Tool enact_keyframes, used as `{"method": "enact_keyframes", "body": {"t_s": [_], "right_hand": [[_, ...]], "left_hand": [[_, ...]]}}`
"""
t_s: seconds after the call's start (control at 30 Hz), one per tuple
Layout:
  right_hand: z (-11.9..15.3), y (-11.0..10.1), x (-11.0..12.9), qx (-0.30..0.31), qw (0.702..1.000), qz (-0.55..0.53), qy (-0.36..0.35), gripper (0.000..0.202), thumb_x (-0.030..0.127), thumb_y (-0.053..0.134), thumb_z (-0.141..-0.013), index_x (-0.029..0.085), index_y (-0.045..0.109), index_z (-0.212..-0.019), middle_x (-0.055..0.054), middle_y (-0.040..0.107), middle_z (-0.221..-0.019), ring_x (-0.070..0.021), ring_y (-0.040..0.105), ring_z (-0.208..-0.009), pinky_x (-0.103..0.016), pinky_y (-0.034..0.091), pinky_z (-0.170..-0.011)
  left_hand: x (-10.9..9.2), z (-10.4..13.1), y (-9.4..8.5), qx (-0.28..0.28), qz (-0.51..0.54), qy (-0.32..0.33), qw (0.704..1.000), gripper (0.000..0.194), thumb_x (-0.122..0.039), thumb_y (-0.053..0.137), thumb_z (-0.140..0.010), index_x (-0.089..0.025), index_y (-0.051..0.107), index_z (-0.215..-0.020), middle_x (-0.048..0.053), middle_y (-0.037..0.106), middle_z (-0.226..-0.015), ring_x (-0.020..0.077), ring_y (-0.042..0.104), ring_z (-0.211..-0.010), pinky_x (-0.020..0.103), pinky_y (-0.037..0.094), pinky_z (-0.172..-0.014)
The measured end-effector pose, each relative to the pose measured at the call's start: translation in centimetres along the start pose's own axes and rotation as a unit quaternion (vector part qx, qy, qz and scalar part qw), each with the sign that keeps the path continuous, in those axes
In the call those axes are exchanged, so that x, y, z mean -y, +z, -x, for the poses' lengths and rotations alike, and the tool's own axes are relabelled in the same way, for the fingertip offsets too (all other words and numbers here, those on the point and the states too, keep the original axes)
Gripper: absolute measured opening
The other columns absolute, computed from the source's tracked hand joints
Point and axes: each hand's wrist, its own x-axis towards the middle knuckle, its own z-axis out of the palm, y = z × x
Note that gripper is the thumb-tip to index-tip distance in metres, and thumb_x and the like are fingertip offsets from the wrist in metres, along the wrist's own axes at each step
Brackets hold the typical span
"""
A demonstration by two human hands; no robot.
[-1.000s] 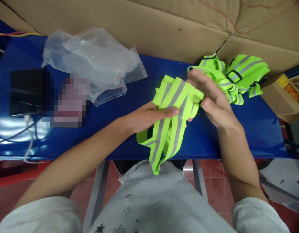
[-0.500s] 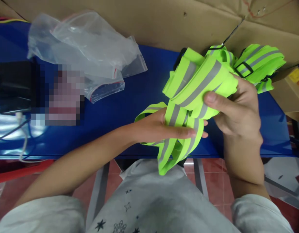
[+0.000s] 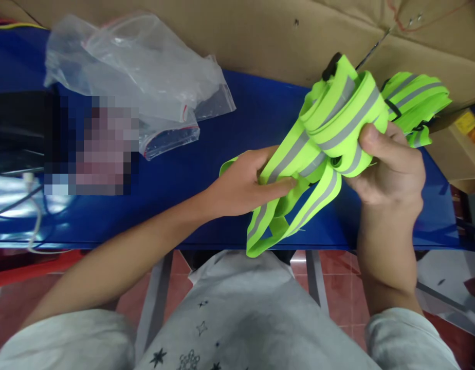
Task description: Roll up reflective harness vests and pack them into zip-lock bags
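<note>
Above the near edge of a smooth, glossy blue table [image 3: 206, 154], a bundle of flat neon-yellow fabric straps with grey stripes [image 3: 338, 123] is held up between both hands. The right hand [image 3: 397, 169] grips its layered, rolled upper part, thumb pressed on the front and the other fingers mostly hidden behind. The left hand [image 3: 241, 185] is closed around the lower bands, its thumb laid across them; below it the webbing hangs in a loose, pointed loop. A dark piece, too blurred to identify, sticks up at the bundle's top. Behind the right hand lies a crumpled heap of similar striped neon straps with black buckles [image 3: 418, 95], near an angular brown cardboard box [image 3: 459, 149]. Thin, wrinkled clear plastic bags [image 3: 145, 77] with red seal lines spread across the table's far left, beside a shiny black rectangular device [image 3: 19, 133].
</note>
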Motion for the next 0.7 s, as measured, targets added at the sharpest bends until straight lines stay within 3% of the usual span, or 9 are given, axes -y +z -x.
{"method": "enact_keyframes", "body": {"t_s": [0.13, 0.33, 0.47, 0.6, 0.7], "right_hand": [[-0.3, -0.5, -0.3, -0.013, 1.0, -0.001, -0.013, 0.029, 0.041, 0.097, -0.069, 0.026, 0.076, -0.083, -0.004, 0.085, -0.106, -0.0348, 0.069, -0.135, -0.052, 0.062, -0.114], [-0.3, -0.4, -0.7, -0.035, 0.998, 0.016, -0.041, 0.031, 0.046, 0.097, -0.067, 0.029, 0.074, -0.079, -0.002, 0.084, -0.105, -0.0335, 0.069, -0.136, -0.051, 0.058, -0.119], [-0.6, -0.9, -0.4, -0.052, 0.995, 0.049, -0.077, 0.031, 0.052, 0.094, -0.069, 0.029, 0.074, -0.076, -0.006, 0.083, -0.105, -0.0341, 0.059, -0.148, -0.051, 0.056, -0.12], [-0.8, -1.8, 0.6, -0.067, 0.989, 0.031, -0.128, 0.028, 0.051, 0.095, -0.071, 0.03, 0.08, -0.081, -0.002, 0.083, -0.113, -0.0327, 0.063, -0.144, -0.044, 0.048, -0.129], [-0.9, -2.1, 1.2, -0.064, 0.987, 0.034, -0.145, 0.029, 0.051, 0.097, -0.068, 0.034, 0.083, -0.088, 0.004, 0.082, -0.117, -0.0323, 0.068, -0.137, -0.042, 0.038, -0.135]], "left_hand": [[0.0, -0.1, -0.1, 0.014, 0.043, -0.007, 0.999, 0.04, -0.048, 0.084, -0.085, -0.018, 0.074, -0.111, 0.001, 0.074, -0.095, 0.0166, 0.066, -0.082, 0.025, 0.052, -0.07], [0.2, -0.5, -0.4, 0.118, 0.0, 0.021, 0.993, 0.046, -0.045, 0.09, -0.079, -0.019, 0.071, -0.111, 0.003, 0.075, -0.105, 0.0212, 0.07, -0.095, 0.028, 0.056, -0.08], [-0.1, -0.2, -0.7, 0.063, -0.028, 0.035, 0.997, 0.054, -0.042, 0.09, -0.08, -0.024, 0.065, -0.124, 0.005, 0.072, -0.118, 0.0265, 0.068, -0.111, 0.035, 0.057, -0.093], [-1.5, 0.5, -1.9, 0.036, -0.082, 0.054, 0.995, 0.03, -0.038, 0.082, -0.088, -0.022, 0.065, -0.107, 0.005, 0.069, -0.113, 0.0245, 0.068, -0.107, 0.036, 0.055, -0.095], [-2.6, 0.7, -3.2, 0.053, -0.041, 0.056, 0.996, 0.022, -0.032, 0.081, -0.09, -0.022, 0.065, -0.1, 0.004, 0.072, -0.104, 0.0203, 0.071, -0.098, 0.032, 0.056, -0.089]]}}
